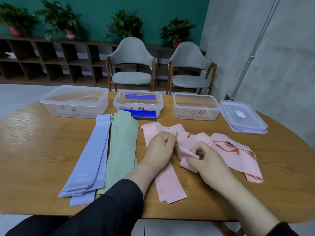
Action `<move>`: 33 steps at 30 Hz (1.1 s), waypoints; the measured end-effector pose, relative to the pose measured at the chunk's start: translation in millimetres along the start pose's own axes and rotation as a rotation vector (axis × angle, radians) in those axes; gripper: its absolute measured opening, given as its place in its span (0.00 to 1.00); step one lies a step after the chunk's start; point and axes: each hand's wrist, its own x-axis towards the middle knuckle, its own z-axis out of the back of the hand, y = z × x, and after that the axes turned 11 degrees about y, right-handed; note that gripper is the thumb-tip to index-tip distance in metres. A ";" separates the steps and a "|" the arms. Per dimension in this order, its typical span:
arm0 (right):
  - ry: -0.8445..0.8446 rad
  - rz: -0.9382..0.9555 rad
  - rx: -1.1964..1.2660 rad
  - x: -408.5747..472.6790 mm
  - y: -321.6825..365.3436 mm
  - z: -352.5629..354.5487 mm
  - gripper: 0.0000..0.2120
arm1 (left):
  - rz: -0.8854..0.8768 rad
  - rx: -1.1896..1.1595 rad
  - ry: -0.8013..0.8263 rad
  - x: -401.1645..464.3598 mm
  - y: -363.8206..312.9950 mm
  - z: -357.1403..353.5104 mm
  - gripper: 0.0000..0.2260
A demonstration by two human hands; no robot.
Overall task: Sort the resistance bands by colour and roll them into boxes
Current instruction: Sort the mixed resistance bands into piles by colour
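Several blue bands lie stacked flat at the left of the wooden table. Green bands lie flat beside them. Pink bands spread over the middle and right, some flat, some in a loose tangle. My left hand grips a pink band at its folded part. My right hand pinches the same pink fold between thumb and fingers. Three clear plastic boxes stand at the far edge: a left box, a middle box with blue clips, and a right box.
A stack of clear lids lies at the far right of the table. Two grey chairs stand behind the table. A low shelf with potted plants runs along the green wall.
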 end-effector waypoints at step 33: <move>-0.248 -0.018 0.166 -7.6 44.3 41.3 0.06 | -0.126 -0.060 -0.158 -15.4 -33.3 9.9 0.04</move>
